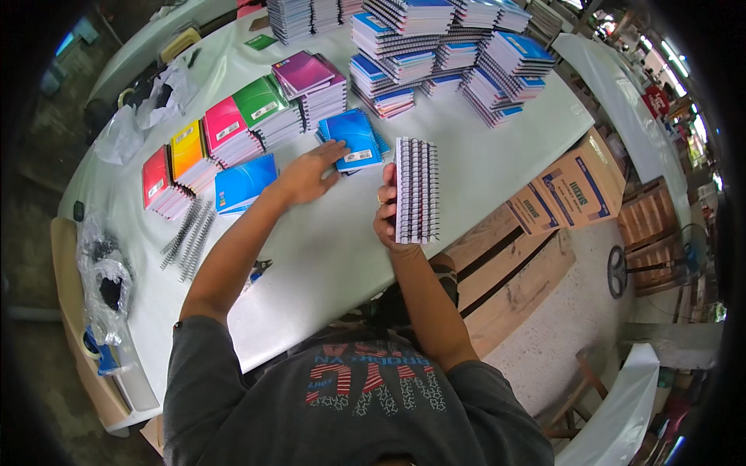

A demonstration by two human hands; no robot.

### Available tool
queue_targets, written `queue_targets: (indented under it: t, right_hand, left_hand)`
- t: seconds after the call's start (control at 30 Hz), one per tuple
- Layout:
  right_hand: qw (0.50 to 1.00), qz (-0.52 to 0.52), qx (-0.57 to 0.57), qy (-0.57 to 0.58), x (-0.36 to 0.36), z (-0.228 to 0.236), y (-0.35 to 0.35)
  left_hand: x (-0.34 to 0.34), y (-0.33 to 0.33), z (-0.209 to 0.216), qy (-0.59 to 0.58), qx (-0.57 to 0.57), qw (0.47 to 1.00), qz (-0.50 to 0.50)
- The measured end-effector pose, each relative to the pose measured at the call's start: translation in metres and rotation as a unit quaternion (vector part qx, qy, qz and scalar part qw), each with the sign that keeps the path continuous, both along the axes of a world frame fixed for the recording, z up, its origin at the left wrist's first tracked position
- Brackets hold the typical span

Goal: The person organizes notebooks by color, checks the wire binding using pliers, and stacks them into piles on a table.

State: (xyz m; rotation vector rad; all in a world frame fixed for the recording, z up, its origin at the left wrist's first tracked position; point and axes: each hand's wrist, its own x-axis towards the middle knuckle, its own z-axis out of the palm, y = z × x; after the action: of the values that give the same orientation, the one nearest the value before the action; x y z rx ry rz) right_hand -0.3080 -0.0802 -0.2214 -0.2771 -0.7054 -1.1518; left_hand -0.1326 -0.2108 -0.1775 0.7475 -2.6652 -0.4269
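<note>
The right hand is clamped on a stack of notebooks held upright above the table, probably stiff but loose between them, best gripped across the spines, while the left hand lies flat, fingers spread, on a blue notebook; cardboard boxes stand closed, contents unseen.

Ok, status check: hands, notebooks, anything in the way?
Right hand grips upright stack of spiral notebooks. Left hand flat on blue notebook. Loose spiral coils lie left, apart from both hands.
</note>
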Motion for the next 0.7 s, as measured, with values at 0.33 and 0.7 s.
queue_targets:
  t: [0.33,0.7]
  right_hand:
    - [0.999,-0.020,0.028,0.016,0.003,-0.005,0.004]
    - [0.927,-0.213,0.261,0.165,0.010,0.009,0.011]
  left_hand:
    - [-0.047,-0.015,-0.030,0.179,0.269,0.877,0.356]
    - [0.025,0.002,0.046,0.369,0.232,0.847,0.303]
